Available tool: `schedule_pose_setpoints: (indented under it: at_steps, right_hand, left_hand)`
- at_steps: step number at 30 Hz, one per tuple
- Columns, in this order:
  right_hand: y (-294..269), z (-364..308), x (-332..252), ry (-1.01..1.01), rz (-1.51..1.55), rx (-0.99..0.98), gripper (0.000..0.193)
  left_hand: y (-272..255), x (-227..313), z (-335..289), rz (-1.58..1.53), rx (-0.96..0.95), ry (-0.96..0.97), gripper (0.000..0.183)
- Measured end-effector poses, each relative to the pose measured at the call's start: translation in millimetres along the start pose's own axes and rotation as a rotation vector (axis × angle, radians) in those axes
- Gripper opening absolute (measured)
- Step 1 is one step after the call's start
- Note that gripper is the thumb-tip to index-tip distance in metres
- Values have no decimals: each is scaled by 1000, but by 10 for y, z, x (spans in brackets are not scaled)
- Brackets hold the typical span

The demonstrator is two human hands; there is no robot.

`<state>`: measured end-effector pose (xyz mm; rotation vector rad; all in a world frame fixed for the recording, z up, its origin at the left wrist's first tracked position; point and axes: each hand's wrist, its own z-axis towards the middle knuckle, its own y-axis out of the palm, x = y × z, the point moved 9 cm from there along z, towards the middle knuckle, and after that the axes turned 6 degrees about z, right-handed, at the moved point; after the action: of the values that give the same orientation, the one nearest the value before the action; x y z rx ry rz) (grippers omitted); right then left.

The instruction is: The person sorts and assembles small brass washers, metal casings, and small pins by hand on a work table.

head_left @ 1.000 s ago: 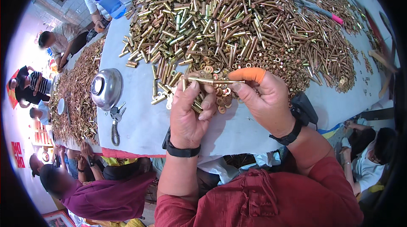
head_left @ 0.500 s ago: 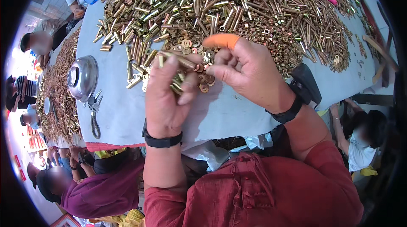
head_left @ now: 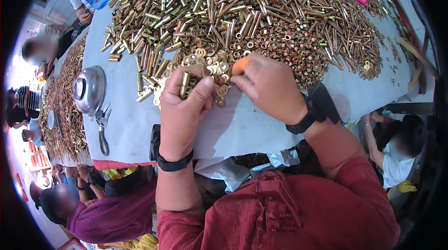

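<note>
My left hand (head_left: 182,110) is closed around several short brass-coloured metal tubes (head_left: 185,84), one standing up between the fingers. Just right of it, my right hand (head_left: 270,86) is over the edge of a heap of flat washers (head_left: 220,90). An orange finger cot (head_left: 241,66) covers its index finger. Thumb and index finger are bent close together, and anything between them is too small to make out. Behind both hands spreads a large pile of similar tubes (head_left: 186,2), with hex nuts (head_left: 289,40) to the right of the washers.
An upturned metal bowl (head_left: 95,92) and keys on a dark strap (head_left: 103,140) lie at the left of the pale table cover (head_left: 130,133). A pink-ended tool (head_left: 359,0) rests on the far pile. Wooden sticks (head_left: 413,56) are at the right edge. Other people sit around.
My left hand has turned and its fingers have closed around the tubes. My right hand has moved down slightly, its orange-covered index finger now bent toward the thumb over the washers.
</note>
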<state>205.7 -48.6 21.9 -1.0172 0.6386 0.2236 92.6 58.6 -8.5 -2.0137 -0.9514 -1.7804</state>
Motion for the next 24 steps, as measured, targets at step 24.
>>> schedule_pose_setpoints:
  at_steps: [24]
  right_hand:
    - [-171, 63, -96, -84, 432, 36, 20]
  left_hand:
    - [140, -78, 4, 270, -106, 104, 12]
